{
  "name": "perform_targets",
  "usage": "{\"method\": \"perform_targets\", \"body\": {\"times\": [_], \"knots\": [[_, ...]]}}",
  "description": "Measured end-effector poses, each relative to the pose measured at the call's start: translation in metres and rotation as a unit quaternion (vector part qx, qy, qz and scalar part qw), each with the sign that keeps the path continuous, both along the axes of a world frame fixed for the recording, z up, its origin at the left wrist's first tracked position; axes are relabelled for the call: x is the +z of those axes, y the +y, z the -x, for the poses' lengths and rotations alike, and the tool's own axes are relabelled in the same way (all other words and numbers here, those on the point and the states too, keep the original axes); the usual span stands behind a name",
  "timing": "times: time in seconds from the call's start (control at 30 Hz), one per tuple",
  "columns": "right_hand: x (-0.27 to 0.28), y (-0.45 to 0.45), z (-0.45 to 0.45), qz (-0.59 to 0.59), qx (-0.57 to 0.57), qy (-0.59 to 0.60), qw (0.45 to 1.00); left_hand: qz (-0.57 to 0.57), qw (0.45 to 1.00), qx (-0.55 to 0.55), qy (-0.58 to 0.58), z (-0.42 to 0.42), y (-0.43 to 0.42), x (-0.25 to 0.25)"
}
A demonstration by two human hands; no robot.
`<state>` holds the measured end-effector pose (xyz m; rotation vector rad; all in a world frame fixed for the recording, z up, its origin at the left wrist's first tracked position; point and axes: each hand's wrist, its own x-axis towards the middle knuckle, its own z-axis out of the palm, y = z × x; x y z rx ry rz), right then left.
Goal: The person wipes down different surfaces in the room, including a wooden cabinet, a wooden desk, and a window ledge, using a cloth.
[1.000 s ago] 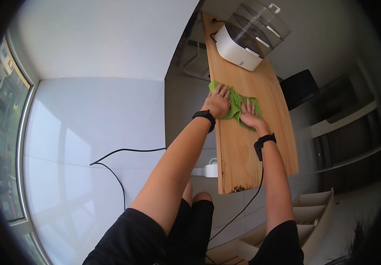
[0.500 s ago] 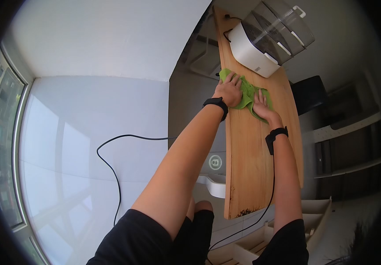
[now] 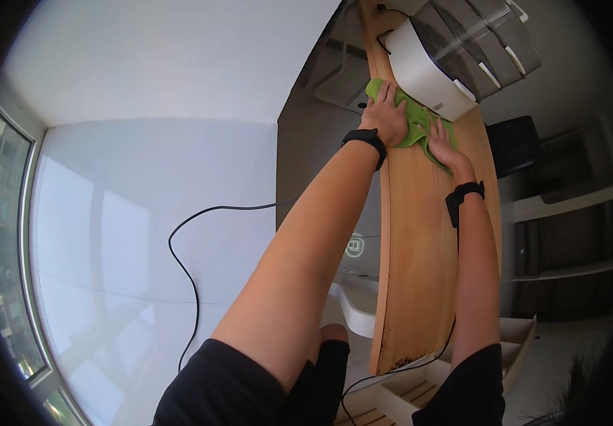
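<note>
Currently your left hand (image 3: 387, 122) and right hand (image 3: 444, 147) lie spread on the green cloth (image 3: 416, 129), upper right of the frame. It rests on the table (image 3: 420, 241), beside the white appliance (image 3: 425, 71).

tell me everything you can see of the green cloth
The green cloth lies spread but rumpled on the wooden tabletop, folds showing between the hands. It looks like soft, thin fabric. Both hands rest on it, fingers extended: the left hand near the tabletop's long edge, the right hand farther in. It sits close by the white appliance; whether they touch is unclear.
</note>
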<state>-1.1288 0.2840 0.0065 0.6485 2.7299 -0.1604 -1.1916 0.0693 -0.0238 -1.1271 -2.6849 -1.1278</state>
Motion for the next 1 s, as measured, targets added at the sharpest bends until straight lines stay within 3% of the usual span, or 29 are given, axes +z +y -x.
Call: {"method": "perform_targets", "body": {"times": [0.27,0.4,1.0], "knots": [[0.014,-0.052,-0.009,-0.053,-0.045,-0.047,0.996,0.016,1.000,0.009,0.010,0.009,0.004,-0.003],[0.021,-0.085,-0.032,-0.052,-0.034,-0.044,0.997,0.084,0.996,0.032,0.016,0.000,0.008,0.002],[0.024,-0.138,-0.160,-0.028,0.068,-0.018,0.997,0.185,0.981,-0.021,0.058,-0.123,-0.038,0.011]]}}
